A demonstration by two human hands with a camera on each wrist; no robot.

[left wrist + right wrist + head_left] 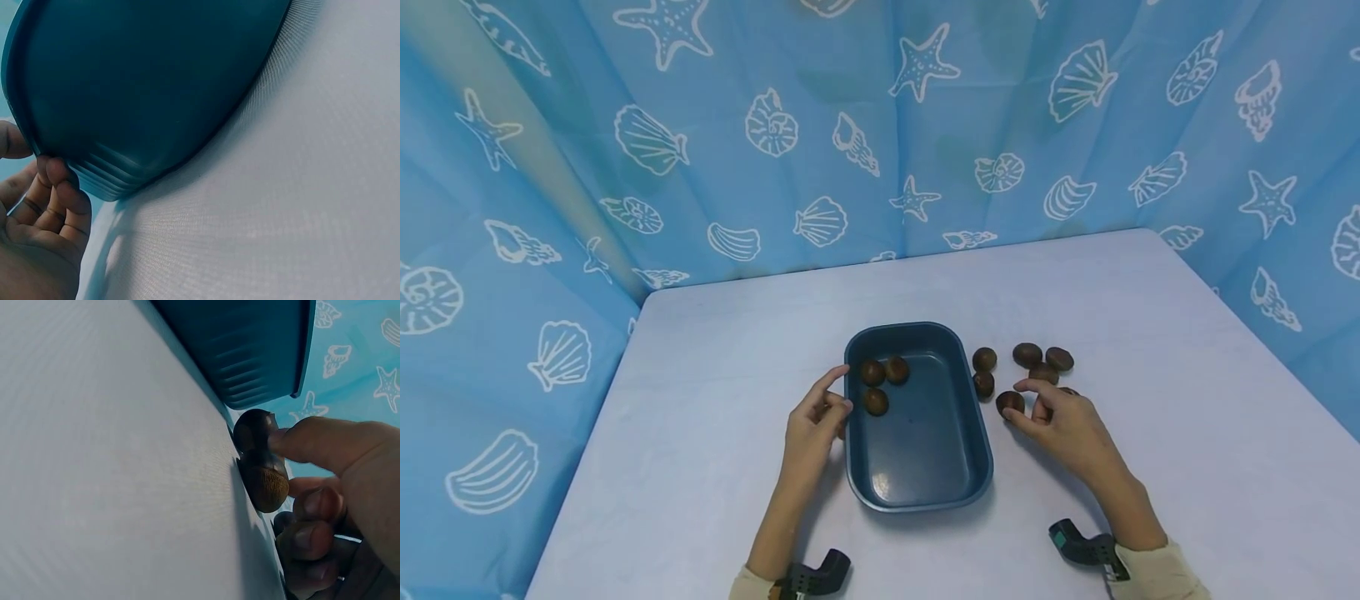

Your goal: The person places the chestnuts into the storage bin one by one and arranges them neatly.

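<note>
A dark blue rectangular tray (913,503) stands on the table with three brown chestnuts (876,402) in its far left part. My left hand (815,423) grips the tray's left rim; in the left wrist view, curled fingers (65,187) press against the rim from outside. Right of the tray, my right hand (1072,433) pinches a chestnut (1009,403) on the table between thumb and index finger. In the right wrist view, that chestnut (265,484) sits close to another dark chestnut (251,430), and the other fingers are curled.
Several more chestnuts (1027,355) lie beside the tray and beyond my right hand, some partly hidden by it. A white cloth covers the table (715,358). Blue curtains (865,208) with white shell prints hang behind and at both sides.
</note>
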